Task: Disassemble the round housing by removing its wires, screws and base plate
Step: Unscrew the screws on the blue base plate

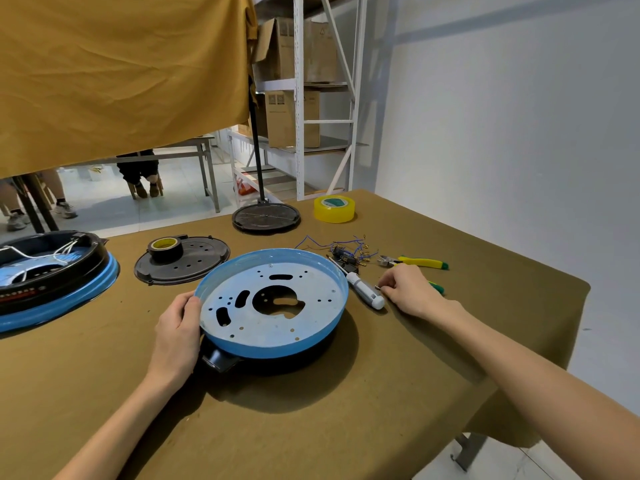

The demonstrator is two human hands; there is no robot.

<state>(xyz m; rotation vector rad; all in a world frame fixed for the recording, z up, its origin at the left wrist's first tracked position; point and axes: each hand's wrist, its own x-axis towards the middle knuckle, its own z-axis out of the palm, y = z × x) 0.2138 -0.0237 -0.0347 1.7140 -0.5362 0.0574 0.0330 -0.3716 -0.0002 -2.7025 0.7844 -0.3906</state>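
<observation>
1. The housing (273, 306) sits mid-table, blue rim up, and the left hand (178, 327) grips its left rim, fingers curled round the edge.
2. Over by the right edge, the right hand (407, 289) pinches something tiny at its fingertips. Looks like a screw, though it's too small to be sure. It hovers just beside the screwdriver (360, 287), which lies flat against the housing's right side.
3. Wires (341, 249) lie in a loose tangle toward the far edge, well clear of the housing, so I'd call that step done.
4. A black plate (181, 259) with a tape roll (165, 248) on it rests at far left of the housing; likely the base plate, already off.
5. Inside, the perforated metal floor shows mostly bare holes, so few screws seem left.
6. Cutters (415, 261) wait past the wires. Judging by all this, we're near the end.
</observation>
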